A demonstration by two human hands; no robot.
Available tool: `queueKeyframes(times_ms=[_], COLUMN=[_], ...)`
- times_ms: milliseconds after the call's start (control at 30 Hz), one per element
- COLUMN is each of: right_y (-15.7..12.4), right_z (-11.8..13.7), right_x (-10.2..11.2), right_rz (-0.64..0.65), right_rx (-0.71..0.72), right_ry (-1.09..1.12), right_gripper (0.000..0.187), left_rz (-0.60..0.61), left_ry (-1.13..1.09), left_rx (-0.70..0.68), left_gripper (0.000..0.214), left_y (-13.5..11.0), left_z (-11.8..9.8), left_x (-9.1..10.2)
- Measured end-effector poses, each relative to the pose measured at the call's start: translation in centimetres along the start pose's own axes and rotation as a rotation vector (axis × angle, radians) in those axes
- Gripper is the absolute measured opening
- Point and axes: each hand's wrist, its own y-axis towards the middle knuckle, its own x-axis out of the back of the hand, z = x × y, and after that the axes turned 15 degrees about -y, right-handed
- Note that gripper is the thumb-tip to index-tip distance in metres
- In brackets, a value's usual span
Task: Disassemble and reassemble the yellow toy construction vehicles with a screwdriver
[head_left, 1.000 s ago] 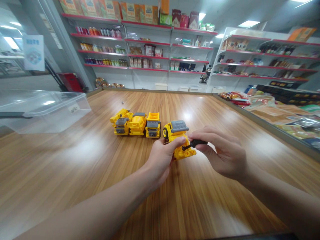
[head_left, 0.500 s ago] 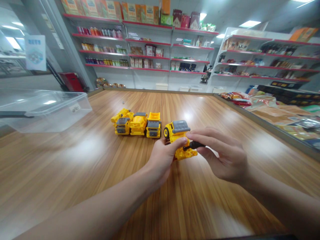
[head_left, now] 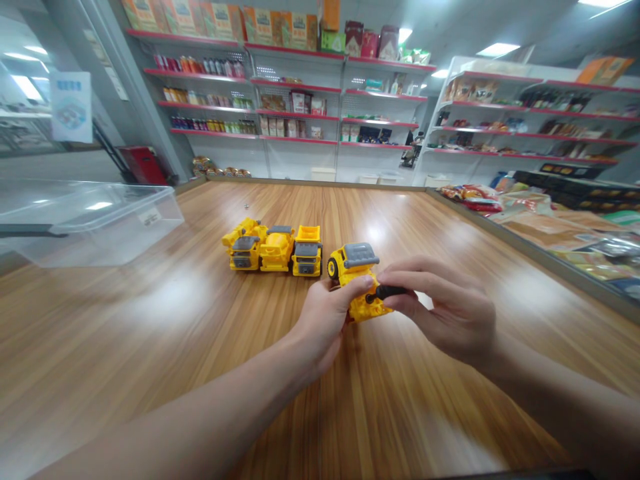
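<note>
My left hand (head_left: 325, 320) is closed around a yellow toy truck (head_left: 363, 310) with a grey part on top and a black wheel, holding it tilted above the table. Between the thumb and fingers of my right hand (head_left: 445, 307) is a small black screwdriver (head_left: 393, 291), its tip against the truck's side. Left of my hands, three more toys stand in a row: a yellow dump truck (head_left: 307, 257), a yellow truck with a rounded body (head_left: 277, 250) and a yellow truck with an arm-like top (head_left: 243, 247).
The wooden table (head_left: 200, 373) spreads under everything. A clear plastic bin (head_left: 125, 230) stands at its left edge. One tiny object (head_left: 246, 206) lies behind the toys. Packaged goods (head_left: 540, 213) fill a counter on the right, and stocked shelves (head_left: 300, 117) line the back.
My right thumb has moved up against the screwdriver handle, and the fingers have shifted slightly along it. The left hand and truck stay almost in place.
</note>
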Motion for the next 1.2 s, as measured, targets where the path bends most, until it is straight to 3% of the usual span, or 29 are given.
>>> queueKeyframes(times_ms=[267,600,733,1200], right_y=[-0.08,-0.07,-0.11,-0.18], right_z=[0.17,-0.1,-0.02,0.16], right_x=[0.07,-0.21,-0.2,-0.45], right_rz=[-0.045,-0.011,0.013,-0.07], right_rx=[0.026,0.016,0.061,0.022], right_ry=[-0.021,-0.004,0.015,-0.005], right_gripper=[0.043,0.044,0.052,0.048], left_rz=[-0.012,-0.01,-0.012,0.028], left_ry=[0.031,0.006,0.007,0.02], left_rx=[0.003,0.013,0.009,0.0], left_gripper=[0.039,0.038,0.036,0.038], left_y=[-0.06,-0.02,-0.12,-0.01], left_z=[0.09,0.13,0.04,0.01], left_x=[0.2,0.13,0.02,0.04])
